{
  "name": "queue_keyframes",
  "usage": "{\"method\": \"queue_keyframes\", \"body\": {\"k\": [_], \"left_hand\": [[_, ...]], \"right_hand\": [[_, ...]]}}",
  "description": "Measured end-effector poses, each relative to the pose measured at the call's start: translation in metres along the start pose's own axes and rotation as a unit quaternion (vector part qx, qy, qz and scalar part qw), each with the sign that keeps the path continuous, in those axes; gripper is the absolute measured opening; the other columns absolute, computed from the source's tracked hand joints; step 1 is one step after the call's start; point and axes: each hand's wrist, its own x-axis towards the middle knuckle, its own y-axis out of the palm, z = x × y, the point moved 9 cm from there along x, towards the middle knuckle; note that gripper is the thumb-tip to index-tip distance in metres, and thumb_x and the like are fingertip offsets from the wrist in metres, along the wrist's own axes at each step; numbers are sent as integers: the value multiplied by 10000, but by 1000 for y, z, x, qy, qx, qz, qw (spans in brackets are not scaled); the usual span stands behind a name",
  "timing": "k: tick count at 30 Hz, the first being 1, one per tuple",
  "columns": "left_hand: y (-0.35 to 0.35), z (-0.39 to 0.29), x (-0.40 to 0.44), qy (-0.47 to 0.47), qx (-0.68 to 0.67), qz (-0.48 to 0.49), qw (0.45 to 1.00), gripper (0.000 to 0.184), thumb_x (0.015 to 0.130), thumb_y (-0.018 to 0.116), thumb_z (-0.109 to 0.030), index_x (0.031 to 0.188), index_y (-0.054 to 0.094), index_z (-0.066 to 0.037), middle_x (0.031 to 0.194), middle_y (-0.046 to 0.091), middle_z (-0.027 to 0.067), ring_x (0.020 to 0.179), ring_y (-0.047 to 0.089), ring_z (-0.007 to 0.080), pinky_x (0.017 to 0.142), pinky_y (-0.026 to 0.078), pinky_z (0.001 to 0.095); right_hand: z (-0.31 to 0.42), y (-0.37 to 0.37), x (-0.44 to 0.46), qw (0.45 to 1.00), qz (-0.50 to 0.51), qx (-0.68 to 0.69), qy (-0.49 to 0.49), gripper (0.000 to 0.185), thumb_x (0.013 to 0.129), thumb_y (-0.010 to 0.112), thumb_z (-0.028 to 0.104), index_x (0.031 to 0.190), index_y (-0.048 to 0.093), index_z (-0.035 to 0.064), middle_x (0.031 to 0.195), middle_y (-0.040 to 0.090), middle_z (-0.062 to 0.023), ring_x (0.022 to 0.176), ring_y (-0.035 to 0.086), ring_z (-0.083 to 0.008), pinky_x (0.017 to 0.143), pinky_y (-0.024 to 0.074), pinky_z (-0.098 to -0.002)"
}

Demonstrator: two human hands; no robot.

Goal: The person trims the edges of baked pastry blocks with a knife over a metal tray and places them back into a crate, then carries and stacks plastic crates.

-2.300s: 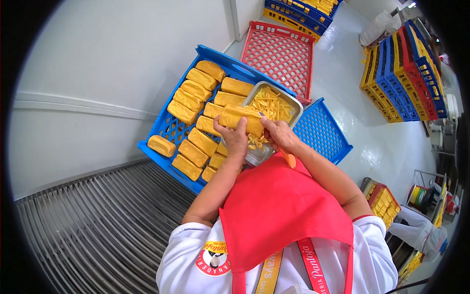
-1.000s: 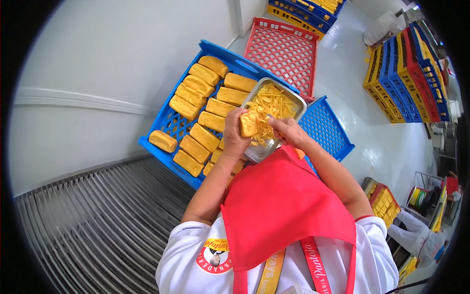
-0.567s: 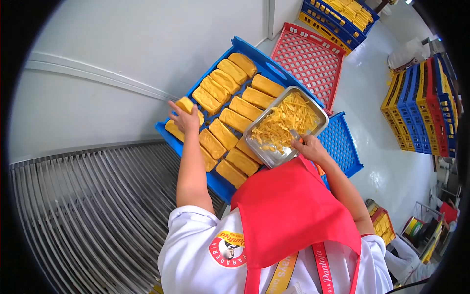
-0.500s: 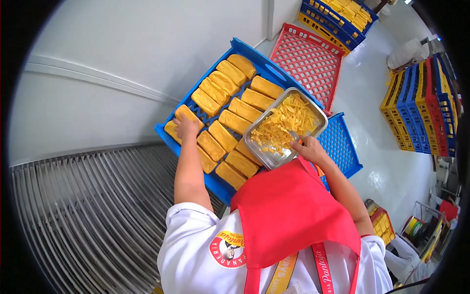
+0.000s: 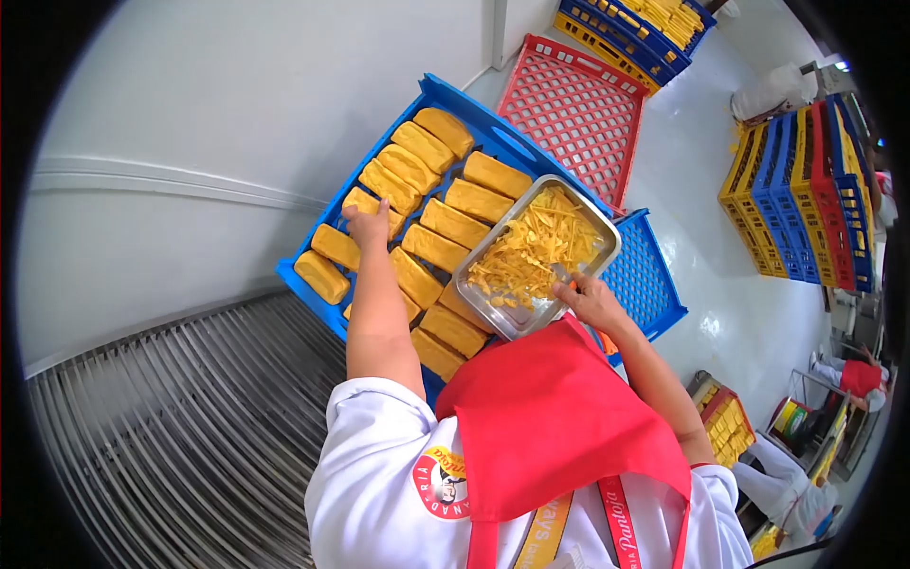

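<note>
Several yellow-brown loaves [image 5: 452, 222] lie in rows in a blue crate [image 5: 500, 128]. My left hand [image 5: 368, 226] is on a loaf [image 5: 357, 201] in the crate's left row, its thumb and fingers around the near end. At the lower right of the crate, a metal tray [image 5: 606, 261] holds thin yellow strips and shavings [image 5: 536, 248]. My right hand [image 5: 589, 300] is closed at the tray's near right edge on a knife [image 5: 567, 282], whose blade is mostly hidden; a bit of orange shows by the fingers.
A red crate [image 5: 576, 106] and another blue crate [image 5: 643, 275] lie beyond the tray. Stacked crates [image 5: 791, 204] stand at the right. A slatted metal surface [image 5: 199, 427] lies at lower left, beside a white wall [image 5: 218, 104]. Two people [image 5: 861, 377] [image 5: 789, 493] are far right.
The held loaf now lies in the crate's left part, beside another. My left hand has left it and moved up to a different loaf. My right hand stays at the tray with the knife.
</note>
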Motion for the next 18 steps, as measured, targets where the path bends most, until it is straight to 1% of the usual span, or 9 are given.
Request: {"method": "queue_keyframes", "body": {"k": [3,5,6,7,8,9,11,13,18], "left_hand": [[-7,14,4,-36,-37,15,999,815,703,812,-334,1248,366,77,1236,497,277,1172,510,367,998,416,399],[-7,22,7,-75,-59,-3,995,730,718,785,-263,1232,381,62,1234,500,265,1121,545,352,952,452,446],[-3,41,4,-147,-248,-37,957,649,734,747,-235,1217,414,44,1227,514,244,1102,558,351,920,471,472],[11,45,5,-174,-431,40,885,581,750,691,-216,1222,444,16,1216,535,211,1091,571,352,887,490,502],[25,48,1,-230,-578,106,776,522,765,634,-198,1226,475,-12,1205,555,178,1080,584,353,854,508,531],[15,46,-12,-227,-578,104,777,522,765,634,-198,1226,475,-12,1205,555,178,1080,584,353,854,508,531],[13,-8,-70,-229,-720,254,604,520,754,608,-225,1226,509,-32,1194,579,153,1107,575,360,897,499,521],[22,-36,-116,-245,-746,307,538,552,737,625,-245,1229,515,-20,1204,581,166,1114,572,363,915,486,541],[32,-90,-220,-289,-737,398,463,551,754,625,-251,1234,518,-3,1210,586,180,1112,578,370,935,488,537]], "right_hand": [[-22,1,6,999,-28,28,22,539,908,502,478,972,645,-38,876,652,-266,879,636,-402,780,483,-448],[-28,6,9,997,-6,69,16,535,931,446,471,974,652,-21,918,653,-271,915,624,-419,804,471,-465],[-27,5,9,997,-8,72,16,535,931,446,471,974,652,-21,918,653,-271,915,624,-419,804,471,-465],[-24,4,9,998,-6,62,12,520,937,441,457,968,653,-16,915,650,-271,912,623,-420,801,471,-467],[-20,3,9,999,-4,51,8,505,942,435,442,962,655,-12,913,648,-270,908,622,-420,798,471,-469],[-15,2,10,999,-4,52,5,505,942,435,442,962,655,-12,913,648,-270,908,622,-420,798,471,-469],[8,-5,9,997,-37,54,-43,490,952,428,430,951,657,-3,879,644,-266,883,622,-421,777,473,-472],[40,-13,4,994,-44,54,-89,486,957,425,430,941,655,2,851,641,-263,860,620,-427,761,475,-477],[105,-27,-18,978,-90,12,-189,476,967,425,439,877,650,29,765,632,-254,774,613,-437,698,472,-516]]}}
